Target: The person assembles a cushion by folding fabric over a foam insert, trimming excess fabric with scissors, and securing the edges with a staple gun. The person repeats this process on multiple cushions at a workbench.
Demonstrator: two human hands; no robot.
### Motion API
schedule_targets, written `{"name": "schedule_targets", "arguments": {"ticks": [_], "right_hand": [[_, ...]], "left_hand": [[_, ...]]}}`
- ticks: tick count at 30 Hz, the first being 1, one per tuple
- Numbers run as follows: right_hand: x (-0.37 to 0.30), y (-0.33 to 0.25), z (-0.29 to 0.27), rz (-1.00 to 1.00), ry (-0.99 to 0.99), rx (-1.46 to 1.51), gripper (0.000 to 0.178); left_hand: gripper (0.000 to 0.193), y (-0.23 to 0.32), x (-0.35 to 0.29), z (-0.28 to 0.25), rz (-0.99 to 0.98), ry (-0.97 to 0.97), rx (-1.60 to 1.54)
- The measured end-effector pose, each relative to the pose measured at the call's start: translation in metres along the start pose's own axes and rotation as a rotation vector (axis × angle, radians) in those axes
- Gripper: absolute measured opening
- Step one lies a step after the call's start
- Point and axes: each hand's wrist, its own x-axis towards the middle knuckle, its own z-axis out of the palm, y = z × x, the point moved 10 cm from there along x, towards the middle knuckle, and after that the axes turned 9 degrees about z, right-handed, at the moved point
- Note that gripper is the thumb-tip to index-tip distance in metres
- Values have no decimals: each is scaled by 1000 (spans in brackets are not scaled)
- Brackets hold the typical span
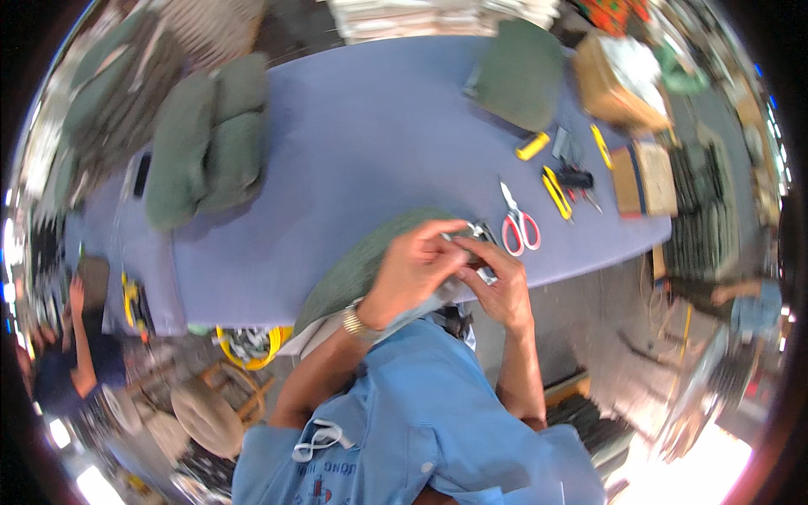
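Left hand: yours point(417, 273), fingers bent, tips drawn together near the right's; can't tell what, if anything, they pinch.
Right hand: yours point(502, 286), thumb and fingers curled in, tips almost meeting the left's; grasp hidden, can't tell.
Green fabric piece point(358, 265): at the table's near edge, in front of you, partly behind your left hand and forearm; pale material along its lower side.
Watch point(360, 323): gold-coloured, on your left wrist.
Table point(337, 126): blue-grey top.
Scissors point(522, 233): red-and-white handles, just right of your hands, blades pointing away from you.
Yellow cutter point(556, 194): beyond the scissors, to the right, beside a black object point(576, 178).
Folded green pads point(210, 139): far left on the tabletop.
Green cushion piece point(519, 74): far side, right of centre.
Yellow-rimmed container point(280, 343): below the near edge, left of you.
Co-worker's hand point(77, 295): far left, well apart from yours.
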Motion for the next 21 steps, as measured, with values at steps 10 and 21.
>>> {"name": "schedule_targets", "arguments": {"ticks": [10, 21], "right_hand": [[-4, 37, -7, 62, 6, 35, 37], [-51, -188, 12, -748, -604, 603, 27]], "left_hand": [[18, 61, -130, -185, 51, 678, 679], [70, -86, -406, -320, -355, 1313, 184]]}}
